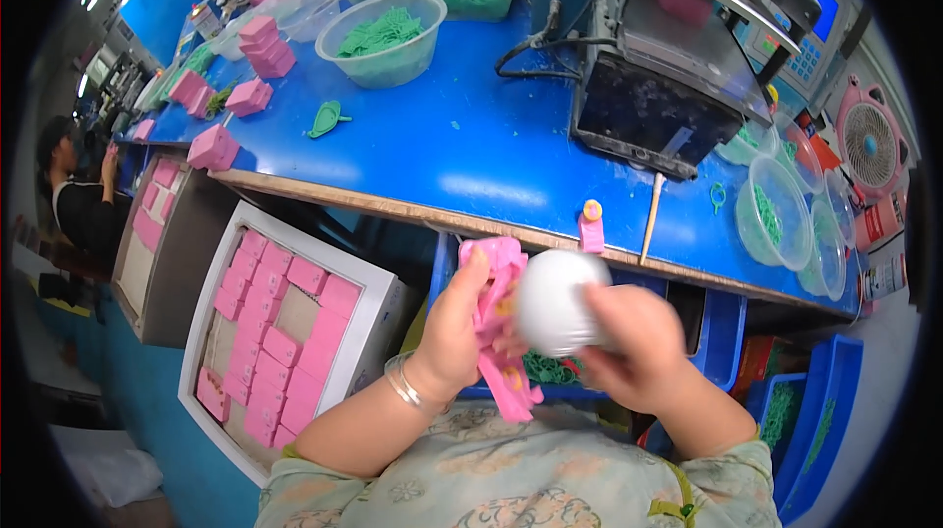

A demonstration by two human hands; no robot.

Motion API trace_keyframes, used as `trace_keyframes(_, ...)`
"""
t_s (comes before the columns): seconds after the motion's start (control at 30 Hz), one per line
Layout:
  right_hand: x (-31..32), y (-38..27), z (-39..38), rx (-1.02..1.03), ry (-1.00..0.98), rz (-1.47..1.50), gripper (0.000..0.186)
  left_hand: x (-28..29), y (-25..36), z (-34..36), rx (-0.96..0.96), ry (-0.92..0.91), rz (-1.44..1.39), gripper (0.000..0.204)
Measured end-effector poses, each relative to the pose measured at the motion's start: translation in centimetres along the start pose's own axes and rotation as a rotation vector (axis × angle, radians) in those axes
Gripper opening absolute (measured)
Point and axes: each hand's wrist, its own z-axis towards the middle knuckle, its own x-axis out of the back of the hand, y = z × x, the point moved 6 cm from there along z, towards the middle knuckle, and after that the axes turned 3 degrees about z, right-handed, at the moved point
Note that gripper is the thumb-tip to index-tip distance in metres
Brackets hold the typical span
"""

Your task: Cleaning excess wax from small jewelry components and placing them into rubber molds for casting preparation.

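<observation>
In front of my body, my left hand (pixel 447 327) is closed around a limp pink rubbery piece (pixel 509 392) with a few yellow spots on it. My right hand (pixel 643 346), smeared by motion, grips a smooth white ball-shaped object (pixel 553 304) against the pink piece's right side. What the ball is made of does not show. Beyond my hands, at the table's front edge, stands a small pink piece with a yellow round top (pixel 591 223). A thin wooden stick (pixel 652 219) lies to its right.
A blue table (pixel 471 125) carries bowls of green pieces (pixel 385 49), pink blocks (pixel 213 147) and a dark press machine (pixel 648 101). Below left, a white box (pixel 201 332) holds several pink blocks. Blue trays (pixel 835 410) stand low right. Far left, another person (pixel 83 194) sits.
</observation>
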Motion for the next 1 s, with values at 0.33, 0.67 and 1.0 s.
trace_keyframes(0.33,-0.5,1.4,-0.2,-0.103,0.028,0.005,0.055,-0.9,0.2,1.5,0.056,-0.021,0.083,0.059)
trace_keyframes(0.67,4.5,4.0,0.2,-0.211,0.237,-0.735,0.056,-3.1,-1.1,0.5,0.308,-0.558,-0.499,0.069)
trace_keyframes(1.0,0.9,3.9,1.1,-0.299,0.221,0.535,0.027,-4.7,0.2,-0.1,0.045,-0.381,-0.037,0.054)
